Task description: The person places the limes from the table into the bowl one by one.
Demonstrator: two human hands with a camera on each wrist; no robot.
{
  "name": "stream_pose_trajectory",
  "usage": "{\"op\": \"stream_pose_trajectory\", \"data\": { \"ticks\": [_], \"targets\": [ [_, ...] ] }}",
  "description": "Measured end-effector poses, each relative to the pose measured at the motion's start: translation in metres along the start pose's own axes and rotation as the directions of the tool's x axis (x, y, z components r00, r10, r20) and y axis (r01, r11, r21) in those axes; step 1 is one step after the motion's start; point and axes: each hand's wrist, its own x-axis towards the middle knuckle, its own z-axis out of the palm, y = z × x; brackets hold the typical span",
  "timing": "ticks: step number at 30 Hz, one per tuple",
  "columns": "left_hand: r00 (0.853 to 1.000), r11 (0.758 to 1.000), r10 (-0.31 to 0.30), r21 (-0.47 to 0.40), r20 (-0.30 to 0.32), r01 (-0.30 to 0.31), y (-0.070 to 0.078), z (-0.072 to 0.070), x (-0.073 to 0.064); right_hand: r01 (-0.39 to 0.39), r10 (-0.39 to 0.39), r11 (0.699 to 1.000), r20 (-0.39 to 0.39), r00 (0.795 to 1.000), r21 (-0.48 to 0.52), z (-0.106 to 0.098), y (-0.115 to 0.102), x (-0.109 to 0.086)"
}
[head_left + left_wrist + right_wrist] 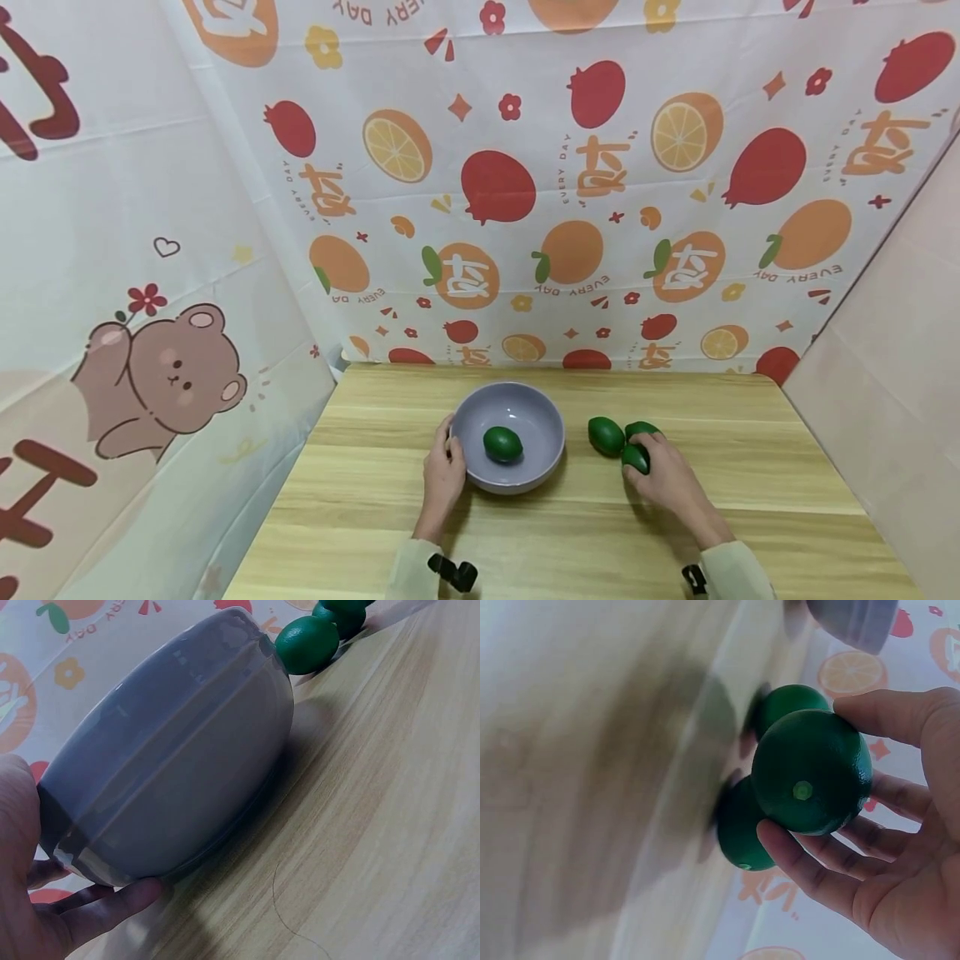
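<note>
fingers of the right hand (670,482) are curled round the held lime (814,772), thumb on one side and fingertips on the other; those of the left hand (444,473) grip the bowl (540,421) at its left side. in order of size: a printed cloth (525,100) hangs at the back; before it stands a wood-grained table (540,542); on this sits the bowl, grey-purple and upright. one loose lime (502,444) lies inside, on the bowl's floor. to the right of the bowl, well apart from it, are the near-side lime (606,436) and the rear lime (642,429), both close to the held one. whether the held lime is off the table cannot be determined. step in hand, as judged: picking up one lime from the group of three. next move, as judged, calls for a secure grasp and a lift clear of both neighbours, with the bowl kept steady.
</note>
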Motion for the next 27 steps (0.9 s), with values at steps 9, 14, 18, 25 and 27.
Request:
{"op": "stream_pose_trajectory", "data": {
  "ticks": [9, 14, 18, 25, 27],
  "targets": [
    [1.0, 1.0, -0.004, -0.001, -0.001, 0.004, 0.0, -0.001, 0.001, 0.048, -0.047, 0.999, -0.06, 0.997, 0.009, -0.008, -0.012, 0.014],
    [1.0, 1.0, -0.012, -0.018, 0.002, 0.012, 0.0, -0.001, 0.0, 0.059, -0.059, 0.998, -0.089, 0.994, -0.003, -0.011, -0.02, 0.02],
    [1.0, 1.0, -0.01, -0.015, -0.001, 0.01, 0.001, -0.001, 0.0, 0.067, -0.068, 0.998, -0.098, 0.993, -0.008, -0.012, -0.028, 0.026],
    [1.0, 1.0, -0.021, -0.011, -0.005, 0.021, 0.001, -0.001, 0.0, 0.091, -0.09, 0.996, -0.1, 0.991, -0.001, -0.018, -0.042, 0.037],
    [1.0, 1.0, -0.023, -0.015, -0.003, 0.023, 0.001, -0.001, 0.0, 0.097, -0.095, 0.995, -0.103, 0.99, 0.009, -0.02, -0.045, 0.041]
  ]
}}
